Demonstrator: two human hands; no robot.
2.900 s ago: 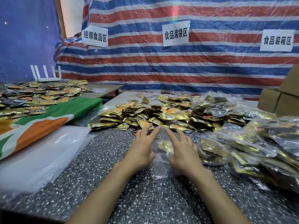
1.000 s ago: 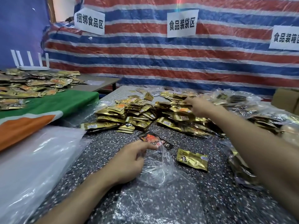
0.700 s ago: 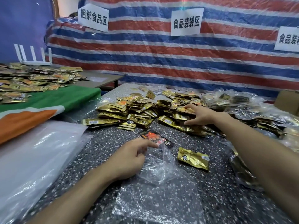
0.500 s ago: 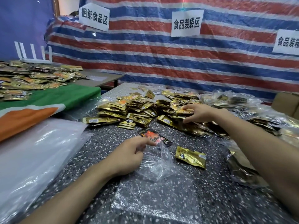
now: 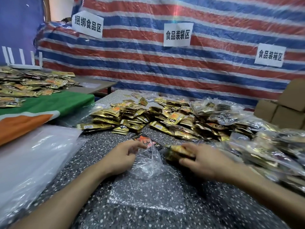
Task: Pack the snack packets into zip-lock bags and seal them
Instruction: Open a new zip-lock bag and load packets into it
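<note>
A clear zip-lock bag (image 5: 146,184) lies flat on the speckled table (image 5: 214,210) in front of me. My left hand (image 5: 121,157) pinches the bag's upper edge and lifts it. My right hand (image 5: 204,160) grips a small stack of gold snack packets (image 5: 177,152) just right of the bag's mouth; the stack is blurred. A black and orange packet (image 5: 146,141) lies just beyond the bag. A big heap of gold snack packets (image 5: 158,119) covers the table further back.
Filled clear bags (image 5: 270,146) are piled along the right. A stack of empty plastic bags (image 5: 31,162) lies at the left, beside a green and orange cloth (image 5: 41,109) with more packets. Cardboard boxes (image 5: 283,106) stand at the far right. A striped tarp hangs behind.
My right hand has come back from the heap with a stack of gold packets, down to the bag's mouth. The single gold packet that lay right of the bag is out of sight.
</note>
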